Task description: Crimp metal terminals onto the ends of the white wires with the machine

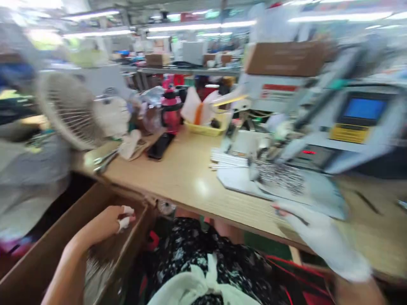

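Observation:
My left hand (pixel 110 220), with white covers on some fingertips, is over an open cardboard box (pixel 141 231) to the left of my lap. Its fingers are loosely bent and a little apart, with nothing visible between them. Blurred pale thin pieces (pixel 98 271) lie in the box below that hand. My right hand (pixel 313 231), in a white glove, is at the table's front edge, its fingers closed around a thin dark tool (pixel 297 216). Just beyond it is the pale base plate (pixel 235 180) of a machine, bearing a black-and-white patterned patch (pixel 281 176).
White strips (pixel 227 160) lie by the machine head (pixel 248 142). A control panel (pixel 362 108) stands at right. On the table (pixel 178 169) are a phone (pixel 161 146), scissors (pixel 106 161), a pink bottle (pixel 171 111) and a yellow basket (pixel 203 129). A fan (pixel 71 110) is at left.

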`<state>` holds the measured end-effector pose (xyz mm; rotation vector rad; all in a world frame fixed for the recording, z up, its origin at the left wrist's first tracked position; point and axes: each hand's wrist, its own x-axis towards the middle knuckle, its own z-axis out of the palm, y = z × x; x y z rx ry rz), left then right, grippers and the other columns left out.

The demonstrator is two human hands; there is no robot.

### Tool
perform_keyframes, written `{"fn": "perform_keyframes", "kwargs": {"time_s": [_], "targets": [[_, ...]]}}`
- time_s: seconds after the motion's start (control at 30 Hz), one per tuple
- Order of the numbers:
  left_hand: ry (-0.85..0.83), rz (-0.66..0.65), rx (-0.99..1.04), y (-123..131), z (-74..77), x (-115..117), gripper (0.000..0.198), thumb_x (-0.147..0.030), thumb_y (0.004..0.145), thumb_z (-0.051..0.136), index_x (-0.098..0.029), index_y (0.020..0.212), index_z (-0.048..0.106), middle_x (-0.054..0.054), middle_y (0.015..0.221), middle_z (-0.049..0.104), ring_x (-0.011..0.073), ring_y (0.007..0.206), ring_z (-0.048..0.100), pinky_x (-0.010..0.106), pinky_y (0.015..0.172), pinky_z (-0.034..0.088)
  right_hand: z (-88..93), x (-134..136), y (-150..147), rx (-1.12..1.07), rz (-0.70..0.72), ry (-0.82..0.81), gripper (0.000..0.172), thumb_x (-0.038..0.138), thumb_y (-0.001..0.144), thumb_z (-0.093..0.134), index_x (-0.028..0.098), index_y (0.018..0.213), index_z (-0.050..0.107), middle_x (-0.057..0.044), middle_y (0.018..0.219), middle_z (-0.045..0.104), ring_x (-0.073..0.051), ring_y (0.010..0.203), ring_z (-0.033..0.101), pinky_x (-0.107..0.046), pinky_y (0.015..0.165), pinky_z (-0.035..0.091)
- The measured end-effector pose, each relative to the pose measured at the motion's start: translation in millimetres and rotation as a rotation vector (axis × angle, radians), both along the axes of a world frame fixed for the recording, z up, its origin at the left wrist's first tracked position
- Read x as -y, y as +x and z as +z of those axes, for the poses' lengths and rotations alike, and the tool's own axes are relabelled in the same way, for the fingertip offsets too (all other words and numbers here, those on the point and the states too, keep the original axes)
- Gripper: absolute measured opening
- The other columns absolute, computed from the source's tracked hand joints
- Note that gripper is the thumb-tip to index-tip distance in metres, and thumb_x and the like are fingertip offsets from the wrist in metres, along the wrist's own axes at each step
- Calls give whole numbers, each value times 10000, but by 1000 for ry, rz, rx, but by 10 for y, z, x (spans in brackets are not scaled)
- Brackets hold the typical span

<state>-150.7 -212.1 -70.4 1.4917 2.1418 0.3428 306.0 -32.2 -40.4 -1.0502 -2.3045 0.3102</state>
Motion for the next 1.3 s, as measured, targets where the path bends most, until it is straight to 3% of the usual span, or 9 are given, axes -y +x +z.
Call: {"fn": "perform_keyframes", "kwargs": {"time_s": [0.07, 0.17, 0.27, 0.37, 0.5, 0.9, 0.97, 1.13, 1.3], "targets": [[244, -298, 70, 461, 177, -653, 207, -305, 830, 528, -183, 762, 681, 28, 759, 666, 178, 732, 624, 244, 648, 465, 111, -14, 24, 33, 9, -36, 216, 245, 856, 508, 210, 916, 713, -83, 932, 737, -222, 852, 701, -310, 759, 570], [573, -563, 9, 1323, 313, -1632, 253, -270, 857, 492, -183, 1036, 649, 89, 1096, 630, 200, 1013, 584, 286, 871, 452, 151, -51, -91, -3, 67, -59, 228, 197, 870, 475, 197, 939, 692, -64, 936, 734, -189, 854, 695, -288, 770, 558], [495, -634, -192, 1930, 227, -2435, 190, -214, 830, 521, -158, 941, 665, 95, 990, 643, 208, 948, 588, 311, 847, 468, 125, -38, -179, -64, 117, -72, 213, 190, 885, 474, 190, 930, 683, -65, 928, 729, -171, 854, 688, -272, 778, 545], [457, -620, -266, 2121, 65, -2830, 177, -152, 815, 495, -123, 870, 660, 120, 925, 640, 233, 906, 580, 348, 825, 463, 75, -38, -163, -108, 153, -79, 202, 193, 891, 481, 179, 917, 681, -70, 929, 725, -168, 864, 681, -264, 767, 536], [415, -641, -331, 2079, -5, -2829, 245, -65, 808, 401, -109, 846, 639, 116, 883, 634, 224, 870, 563, 332, 797, 445, -10, -102, -131, -146, 145, -115, 204, 194, 886, 488, 166, 906, 689, -75, 906, 724, -166, 832, 679, -263, 747, 529], [404, -612, -294, 2109, 203, -2719, 228, -131, 868, 328, -140, 862, 556, 114, 891, 620, 230, 851, 550, 360, 780, 422, -116, -153, -232, -224, 100, -235, 208, 176, 856, 501, 182, 900, 704, -68, 892, 727, -180, 822, 675, -291, 751, 522], [400, -569, -147, 2064, 281, -2599, 203, -177, 877, 335, -161, 825, 530, 69, 797, 615, 188, 738, 555, 299, 675, 430, -110, -151, -299, -260, 53, -264, 221, 176, 862, 490, 185, 929, 701, -65, 894, 724, -179, 816, 674, -289, 744, 520], [313, -445, 600, 2187, 379, -2039, 281, -427, 858, 442, -191, 714, 488, -20, 570, 522, 118, 508, 504, 221, 501, 389, -55, -145, -575, -394, -70, -280, 236, 282, 891, 490, 157, 1007, 654, -90, 912, 700, -188, 796, 652, -282, 713, 496], [365, -225, 749, 2351, 253, -1711, 266, -415, 837, 505, -180, 715, 527, 12, 587, 612, 140, 550, 570, 230, 546, 421, -22, -154, -691, -416, -114, -332, 244, 287, 894, 486, 156, 736, 619, -33, 658, 619, -147, 626, 572, -240, 597, 433]]}}
